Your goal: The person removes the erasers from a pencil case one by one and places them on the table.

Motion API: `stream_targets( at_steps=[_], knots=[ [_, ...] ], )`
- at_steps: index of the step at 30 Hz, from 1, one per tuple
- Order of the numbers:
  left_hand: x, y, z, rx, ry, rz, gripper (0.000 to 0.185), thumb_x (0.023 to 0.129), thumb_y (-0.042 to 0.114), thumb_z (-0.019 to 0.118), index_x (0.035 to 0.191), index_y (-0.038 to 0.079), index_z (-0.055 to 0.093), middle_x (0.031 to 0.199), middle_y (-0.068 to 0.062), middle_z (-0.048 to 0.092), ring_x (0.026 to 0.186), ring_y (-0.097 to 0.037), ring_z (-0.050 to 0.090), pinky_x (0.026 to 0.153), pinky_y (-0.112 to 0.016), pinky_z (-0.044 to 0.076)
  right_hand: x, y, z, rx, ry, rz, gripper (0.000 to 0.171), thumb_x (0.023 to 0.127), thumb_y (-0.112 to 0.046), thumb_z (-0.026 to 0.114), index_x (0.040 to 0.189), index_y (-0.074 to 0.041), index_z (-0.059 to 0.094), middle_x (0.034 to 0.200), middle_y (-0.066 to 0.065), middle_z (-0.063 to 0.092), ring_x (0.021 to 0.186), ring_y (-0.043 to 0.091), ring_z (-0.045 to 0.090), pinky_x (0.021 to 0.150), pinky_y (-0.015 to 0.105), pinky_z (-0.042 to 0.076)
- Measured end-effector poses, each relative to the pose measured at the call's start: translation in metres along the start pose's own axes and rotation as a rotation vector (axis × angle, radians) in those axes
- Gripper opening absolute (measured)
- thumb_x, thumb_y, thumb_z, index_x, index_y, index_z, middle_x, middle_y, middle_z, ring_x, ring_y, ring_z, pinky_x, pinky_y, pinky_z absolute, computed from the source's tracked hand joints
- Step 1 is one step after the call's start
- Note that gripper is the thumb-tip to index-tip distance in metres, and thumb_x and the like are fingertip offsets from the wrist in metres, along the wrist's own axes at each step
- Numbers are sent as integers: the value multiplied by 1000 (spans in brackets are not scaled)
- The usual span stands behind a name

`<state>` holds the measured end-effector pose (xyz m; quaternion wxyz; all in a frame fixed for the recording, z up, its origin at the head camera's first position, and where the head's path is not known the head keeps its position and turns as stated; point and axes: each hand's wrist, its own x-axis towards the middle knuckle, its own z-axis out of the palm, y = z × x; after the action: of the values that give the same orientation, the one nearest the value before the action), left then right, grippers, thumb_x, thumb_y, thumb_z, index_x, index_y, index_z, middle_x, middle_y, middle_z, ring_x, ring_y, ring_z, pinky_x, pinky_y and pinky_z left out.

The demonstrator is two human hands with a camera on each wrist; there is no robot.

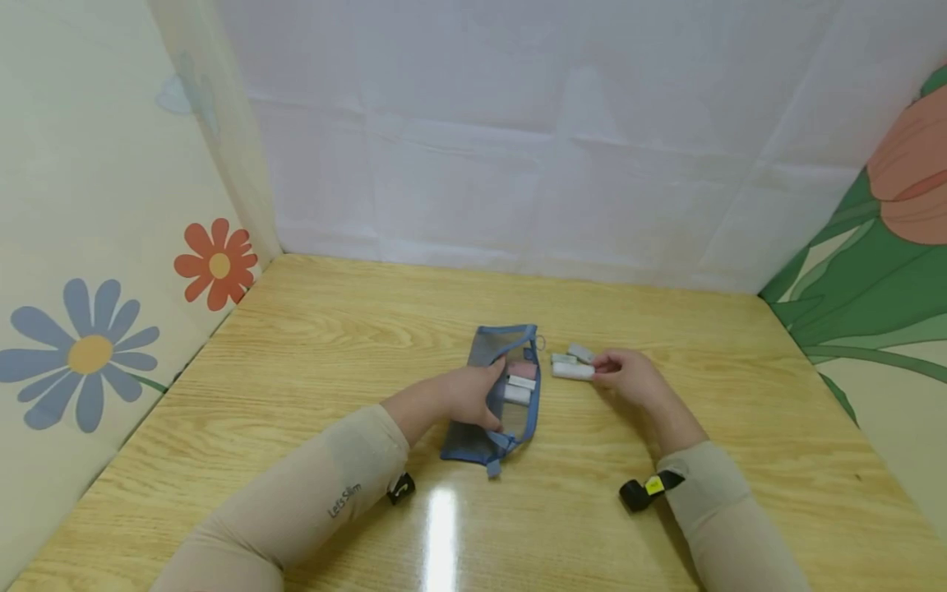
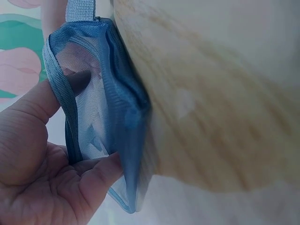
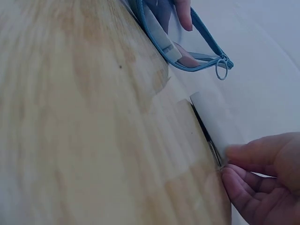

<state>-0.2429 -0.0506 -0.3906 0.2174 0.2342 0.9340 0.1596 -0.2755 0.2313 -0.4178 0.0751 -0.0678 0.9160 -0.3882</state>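
Note:
A blue mesh zipper pouch (image 1: 466,442) lies on the table with its mouth spread wide. My left hand (image 1: 469,396) grips it, the thumb hooked inside the zippered rim in the left wrist view. Inside the pouch sit a pink block (image 1: 522,369) and white, eraser-like blocks (image 1: 516,395). To the right of the pouch, my right hand (image 1: 632,378) pinches one end of a white oblong block (image 1: 573,372) between thumb and fingers. That block (image 3: 208,124) stays low at the tabletop in the right wrist view. Another small pale block (image 1: 581,353) lies just behind it.
The wooden table (image 1: 355,329) runs back to a white cloth (image 1: 473,181). Flower-patterned panels stand at the left (image 1: 89,205) and right (image 1: 873,329). A ring (image 1: 540,342) hangs from the pouch's far corner, and a fabric tab (image 1: 493,469) sits at its near end.

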Motion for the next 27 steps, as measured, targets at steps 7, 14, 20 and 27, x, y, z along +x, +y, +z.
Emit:
stream_targets(
  at_steps=[7, 14, 20, 27],
  knots=[
    [1, -1, 0, 1, 9, 3, 109, 71, 40, 76, 147, 3, 7, 140, -19, 38, 123, -26, 43, 102, -34, 35, 5, -1, 0, -43, -1, 22, 23, 82, -12, 67, 101, 0, 64, 92, 11, 64, 82, 19, 57, 69, 26, 46],
    [0, 0, -1, -3, 3, -3, 108, 71, 39, 76, 147, 3, 6, 141, -19, 37, 124, -26, 42, 103, -34, 34, 5, -3, -1, -57, -20, 52, 25, 83, -15, 67, 103, 0, 63, 93, 10, 63, 83, 19, 56, 71, 28, 45],
    [0, 1, -1, -4, -2, -6, 108, 71, 39, 76, 147, 4, 6, 141, -18, 36, 124, -26, 42, 103, -34, 33, 5, -3, -2, -44, -18, 50, 25, 83, -16, 67, 103, 0, 63, 92, 11, 63, 81, 19, 56, 68, 27, 46],
    [1, 0, 0, -4, -3, -6, 109, 71, 40, 76, 147, 4, 6, 142, -18, 36, 125, -26, 41, 103, -34, 33, 3, -4, -4, 8, -1, 25, 24, 86, -13, 62, 105, 2, 61, 93, 13, 62, 79, 19, 57, 67, 27, 49]
  ],
)
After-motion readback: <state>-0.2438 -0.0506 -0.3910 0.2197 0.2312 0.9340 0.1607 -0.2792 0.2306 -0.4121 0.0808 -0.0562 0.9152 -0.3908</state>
